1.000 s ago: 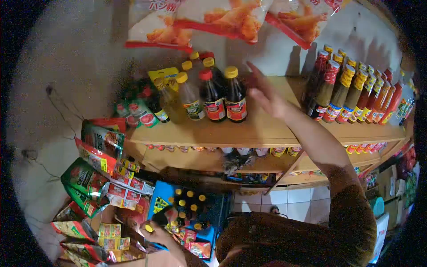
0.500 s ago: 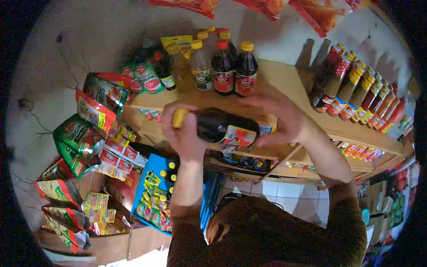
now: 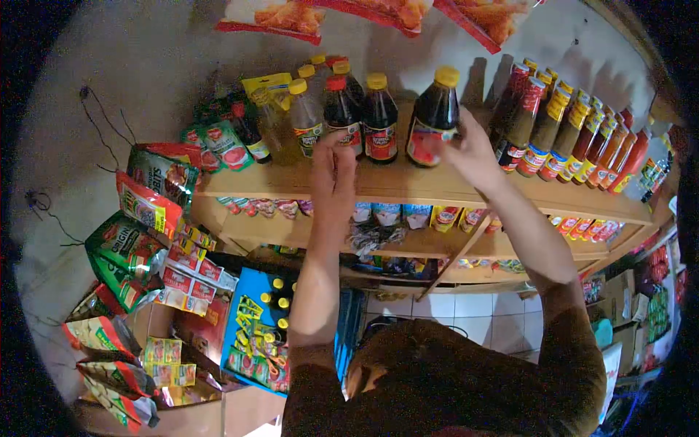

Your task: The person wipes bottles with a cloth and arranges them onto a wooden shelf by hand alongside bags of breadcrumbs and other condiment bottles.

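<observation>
My right hand [image 3: 472, 154] grips the lower right side of a dark soy sauce bottle [image 3: 432, 109] with a yellow cap and red label. The bottle is upright at the shelf top, slightly tilted. Left of it, apart by a small gap, stands another dark bottle [image 3: 379, 120] with a yellow cap. My left hand [image 3: 334, 171] is raised in front of a red-capped dark bottle [image 3: 342, 102] and hides part of its label. Its fingers look loosely stretched, holding nothing visible; whether they touch that bottle I cannot tell.
Tall sauce bottles [image 3: 557, 120] stand in rows on the right of the wooden shelf [image 3: 291, 182]. Green pouches [image 3: 226, 146] sit at its left end. Snack bags [image 3: 371, 13] hang above, and packets [image 3: 124, 251] hang at left. A blue crate [image 3: 251, 280] holds small bottles and sachets.
The soy sauce bottle, lying sideways between both hands before, is now upright at the right of the bottle row. My left hand has let go of its cap; my right hand has taken hold.
</observation>
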Motion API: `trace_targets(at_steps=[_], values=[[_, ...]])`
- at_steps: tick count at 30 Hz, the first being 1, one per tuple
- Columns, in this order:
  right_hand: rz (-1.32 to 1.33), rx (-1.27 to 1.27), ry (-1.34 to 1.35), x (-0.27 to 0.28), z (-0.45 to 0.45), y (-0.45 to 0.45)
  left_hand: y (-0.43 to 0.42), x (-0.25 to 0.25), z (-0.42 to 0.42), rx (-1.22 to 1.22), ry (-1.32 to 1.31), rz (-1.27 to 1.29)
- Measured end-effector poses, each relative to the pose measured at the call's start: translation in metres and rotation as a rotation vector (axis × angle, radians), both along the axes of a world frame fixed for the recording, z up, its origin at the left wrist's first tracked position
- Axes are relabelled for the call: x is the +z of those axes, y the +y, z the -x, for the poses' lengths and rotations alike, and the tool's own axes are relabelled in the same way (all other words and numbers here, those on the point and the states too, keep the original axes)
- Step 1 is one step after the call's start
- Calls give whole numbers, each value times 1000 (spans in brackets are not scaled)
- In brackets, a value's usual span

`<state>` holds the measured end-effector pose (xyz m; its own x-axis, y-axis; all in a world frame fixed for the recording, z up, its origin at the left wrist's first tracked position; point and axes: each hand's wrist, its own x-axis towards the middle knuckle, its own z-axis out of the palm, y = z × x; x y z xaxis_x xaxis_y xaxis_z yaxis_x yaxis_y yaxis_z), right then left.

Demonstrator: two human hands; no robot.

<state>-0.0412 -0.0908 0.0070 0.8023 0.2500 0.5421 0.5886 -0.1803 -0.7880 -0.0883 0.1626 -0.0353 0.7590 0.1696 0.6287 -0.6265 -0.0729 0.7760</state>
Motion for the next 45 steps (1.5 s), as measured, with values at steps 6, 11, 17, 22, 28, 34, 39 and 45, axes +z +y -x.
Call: trace_targets(at_steps=[6,11,17,22,28,34,39,45], values=[[124,-157,24,-6,-68,4,-2,-31,-19,154,-18,-95],[355,-229,93,26,-56,31,-2,-25,-12,282,-60,-235],[250,41,-29,-39,-136,16,0,-17,-3,194,62,-161],[304,109,99,-13,-99,20,-3,-18,-6,262,51,-228],[63,334,-49,-20,-100,43,1,-26,-15,270,-1,-235],[175,290,191,5,-79,45,-2,-16,-11,323,-24,-301],[171,203,-21,-41,-128,47,-1,-12,-6,296,118,-279],[183,278,67,-6,-92,52,0,-24,-14,296,3,-235]])
